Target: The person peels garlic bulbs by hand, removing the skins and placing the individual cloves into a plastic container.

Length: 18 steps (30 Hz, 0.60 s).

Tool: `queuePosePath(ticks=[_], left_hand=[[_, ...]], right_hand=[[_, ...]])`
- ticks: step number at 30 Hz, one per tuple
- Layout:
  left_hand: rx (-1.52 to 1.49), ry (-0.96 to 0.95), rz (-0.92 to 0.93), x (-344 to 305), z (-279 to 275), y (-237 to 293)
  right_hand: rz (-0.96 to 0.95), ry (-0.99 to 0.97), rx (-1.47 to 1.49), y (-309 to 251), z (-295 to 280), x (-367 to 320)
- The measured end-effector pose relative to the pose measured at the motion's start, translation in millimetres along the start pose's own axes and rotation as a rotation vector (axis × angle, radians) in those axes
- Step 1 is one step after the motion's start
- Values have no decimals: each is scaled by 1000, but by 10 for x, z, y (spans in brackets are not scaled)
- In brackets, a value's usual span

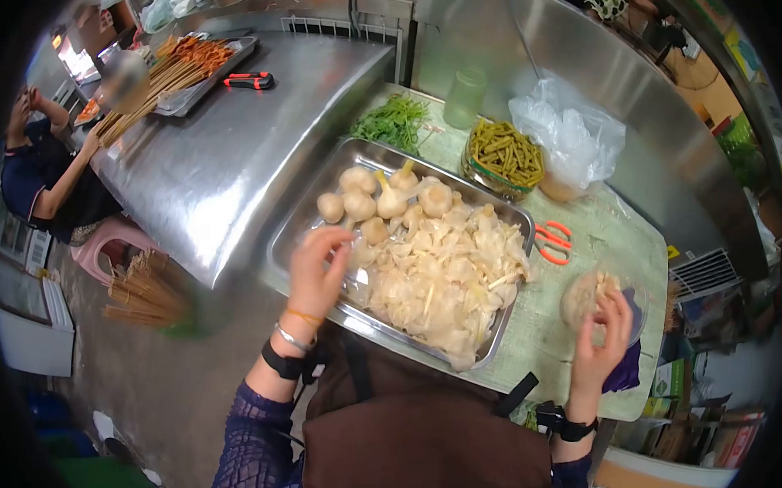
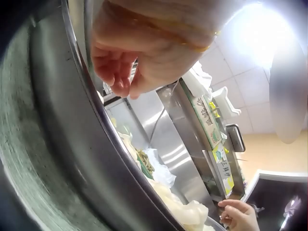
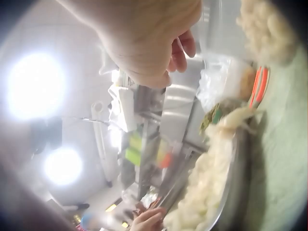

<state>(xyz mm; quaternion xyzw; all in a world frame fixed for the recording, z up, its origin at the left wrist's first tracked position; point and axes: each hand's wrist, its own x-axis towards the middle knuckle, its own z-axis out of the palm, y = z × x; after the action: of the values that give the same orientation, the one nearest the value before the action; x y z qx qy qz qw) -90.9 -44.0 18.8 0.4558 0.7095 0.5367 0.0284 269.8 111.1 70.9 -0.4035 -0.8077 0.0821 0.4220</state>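
Note:
In the head view my left hand [image 1: 318, 271] hovers over the left side of a steel tray [image 1: 279, 239], fingers loosely bent, with nothing visible in them. Whole garlic bulbs [image 1: 358, 195] lie in the tray's far left part, close beyond these fingertips. A large heap of papery garlic skins [image 1: 446, 277] fills the rest. Over at the right, my right hand [image 1: 605, 336] is held with thumb and fingers apart at the near side of a clear bowl [image 1: 572, 304]. Peeled garlic cloves [image 3: 269, 31] lie in that bowl, and the hand partly covers them in the head view.
Red-handled scissors [image 1: 552, 242] lie between tray and bowl. Behind the tray are green herbs [image 1: 392, 124], a green cup [image 1: 464, 99], a container of cut green beans [image 1: 504, 157] and a plastic bag [image 1: 570, 130]. A steel counter [image 1: 238, 159] stands left; another person [image 1: 50, 168] handles skewers there.

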Motion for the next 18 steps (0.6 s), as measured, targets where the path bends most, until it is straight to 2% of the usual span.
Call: queuePosePath(ticks=[1, 3, 5, 7, 9, 13, 18], left_hand=[[41, 4, 25, 31, 0, 14], [6, -149, -72, 17, 34, 104], [68, -222, 105, -36, 154, 167], [171, -279, 217, -104, 270, 257], [318, -328, 258, -196, 351, 347], [178, -493, 221, -281, 398, 297], [126, -473, 178, -322, 437, 294]], right_hand=[[-54, -41, 26, -51, 40, -86], [-220, -229, 141, -293, 217, -104], [-289, -498, 246, -612, 382, -37], [-424, -582, 226, -805, 567, -1], [-414, -617, 221, -802, 755, -60], [-375, -692, 294, -684, 963, -103], [-218, -713, 317, -673, 989, -145]])
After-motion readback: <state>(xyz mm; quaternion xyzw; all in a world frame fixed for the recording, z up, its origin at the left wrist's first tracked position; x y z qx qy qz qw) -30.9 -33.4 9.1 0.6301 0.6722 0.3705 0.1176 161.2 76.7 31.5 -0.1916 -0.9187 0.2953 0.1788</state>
